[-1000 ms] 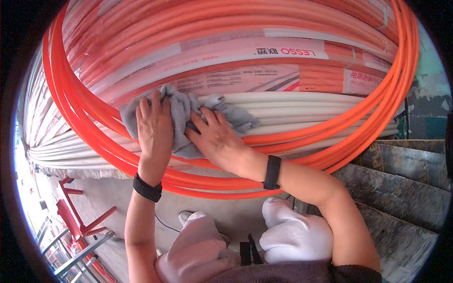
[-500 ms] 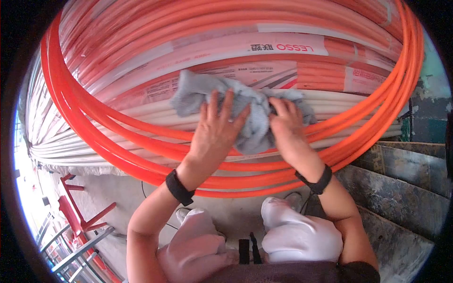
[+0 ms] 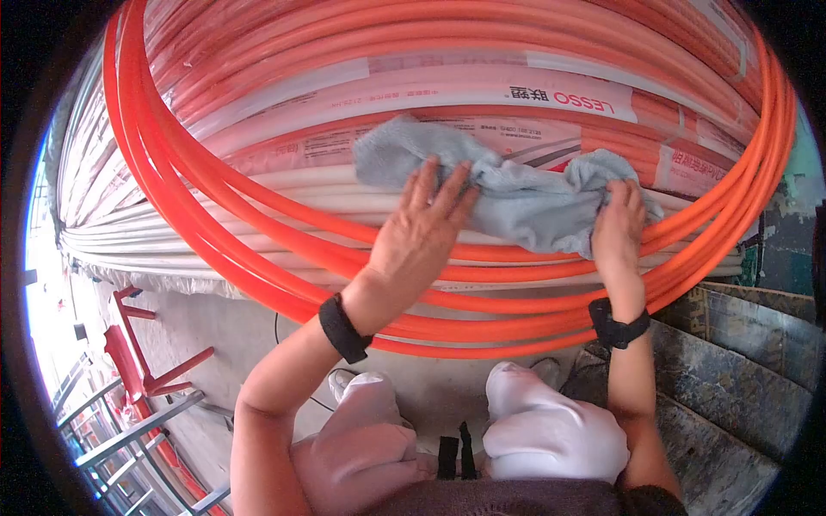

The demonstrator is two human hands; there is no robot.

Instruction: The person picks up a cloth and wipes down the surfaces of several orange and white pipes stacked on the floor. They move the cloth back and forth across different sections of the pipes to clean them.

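Note:
A grey-blue cloth [image 3: 525, 202] lies spread over the orange pipe coil [image 3: 508, 326] and the white pipes behind it. My left hand [image 3: 417, 228] rests flat on the cloth's left part, fingers stretched out and slightly apart. At the cloth's right end, my right hand [image 3: 619, 228] has its fingers bent around a bunched fold. The coil's loops sweep in a wide arc in front of me, passing beneath both wrists. Each wrist wears a black band.
Behind the coil are stacked red pipes in printed plastic wrap [image 3: 465, 95] and white pipes [image 3: 129, 219]. A red stool [image 3: 129, 365] and a metal ladder [image 3: 138, 451] stand at left. Dark patterned slabs [image 3: 731, 378] lie at right.
My right hand has moved to the right with its end of the cloth, so the cloth is stretched wider. My left hand has shifted slightly right.

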